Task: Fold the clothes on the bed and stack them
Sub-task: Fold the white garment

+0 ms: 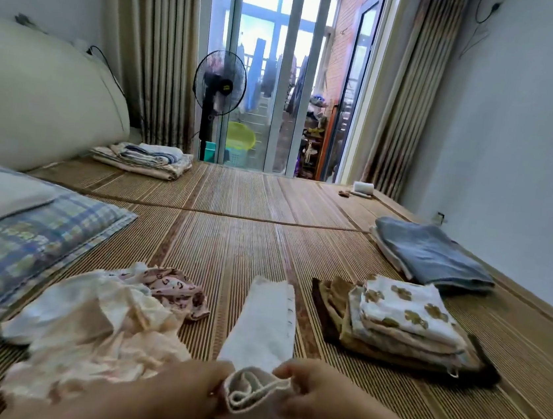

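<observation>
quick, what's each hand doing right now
Left hand: grips the near end of the white cloth.
Right hand: grips the same end of it.

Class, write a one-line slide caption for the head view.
The left hand and right hand grip a white cloth between an unfolded heap and a folded stack.

Pale walls [535, 135], striped curtains [156, 40], bright glass balcony door [284, 72], black standing fan [220, 82].

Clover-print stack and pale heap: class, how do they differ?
The stack is folded flat in neat layers; the heap lies crumpled and loose. The stack sits right of the white cloth, the heap left. Both lie on the mat.
</observation>
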Demonstrator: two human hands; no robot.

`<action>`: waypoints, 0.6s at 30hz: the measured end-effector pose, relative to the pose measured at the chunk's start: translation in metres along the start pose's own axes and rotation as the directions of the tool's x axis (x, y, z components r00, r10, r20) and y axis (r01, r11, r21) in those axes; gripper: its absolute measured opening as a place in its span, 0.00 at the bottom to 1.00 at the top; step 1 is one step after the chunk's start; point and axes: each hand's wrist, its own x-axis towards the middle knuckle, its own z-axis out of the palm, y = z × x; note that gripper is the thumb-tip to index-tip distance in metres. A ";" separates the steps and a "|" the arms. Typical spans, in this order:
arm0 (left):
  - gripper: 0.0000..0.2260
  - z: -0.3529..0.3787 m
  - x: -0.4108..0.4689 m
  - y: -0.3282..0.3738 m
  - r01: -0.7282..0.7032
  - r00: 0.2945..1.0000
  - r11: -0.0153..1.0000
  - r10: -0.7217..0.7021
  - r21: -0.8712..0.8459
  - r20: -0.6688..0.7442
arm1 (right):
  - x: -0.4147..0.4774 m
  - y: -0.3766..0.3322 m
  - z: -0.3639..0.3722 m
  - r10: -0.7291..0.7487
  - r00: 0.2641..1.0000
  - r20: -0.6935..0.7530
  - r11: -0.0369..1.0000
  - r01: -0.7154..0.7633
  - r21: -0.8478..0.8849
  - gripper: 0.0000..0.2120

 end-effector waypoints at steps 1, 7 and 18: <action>0.09 0.013 -0.006 -0.002 -0.005 1.000 1.000 0.005 -0.012 0.004 | 0.000 0.007 0.004 0.029 0.998 0.048 0.999 -0.031 0.041 0.13; 0.02 0.022 0.005 0.000 0.126 0.987 0.973 -0.142 -0.191 -0.071 | 0.020 0.032 0.000 0.109 0.991 0.077 0.939 -0.128 0.320 0.14; 0.28 0.040 0.073 -0.008 0.227 0.926 0.942 -0.287 -0.248 -0.245 | 0.087 0.064 0.009 -0.032 0.828 -0.559 0.990 -0.052 -0.134 0.23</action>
